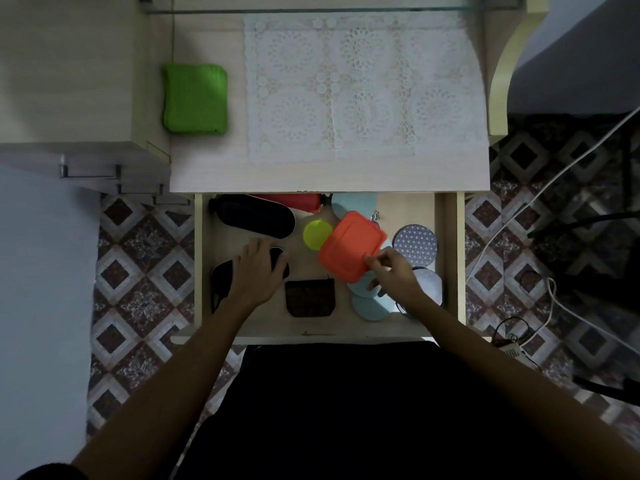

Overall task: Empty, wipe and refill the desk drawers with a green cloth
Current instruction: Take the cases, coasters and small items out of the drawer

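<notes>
My right hand (389, 271) pinches the near corner of an orange, rounded-square plastic lid (351, 245), thumb on top and fingers curled beneath, holding it tilted above the drawer's contents. My left hand (258, 270) lies palm down with fingers spread, resting on a flat black pouch (221, 275) at the drawer's left side; it grips nothing.

The open drawer (448, 258) is pale wood with a smooth bare floor. Beside the orange lid, touching its left edge, I see a round translucent yellow-green lid (316, 233). Behind that lies a long dark oval case (256, 218), and further back a red container (291, 200) partly under the counter edge. Pale blue round discs (367, 304) sit under and near my right hand, another (351, 204) shows at the back, and a round dish with a fine geometric pattern (415, 244) lies to the right. A small dark brown fabric purse (310, 297) rests between my hands.

On the counter (207, 168) above, the green cloth (195, 98) lies folded into a thick rectangle, just beside a white lace mat (363, 88).
</notes>
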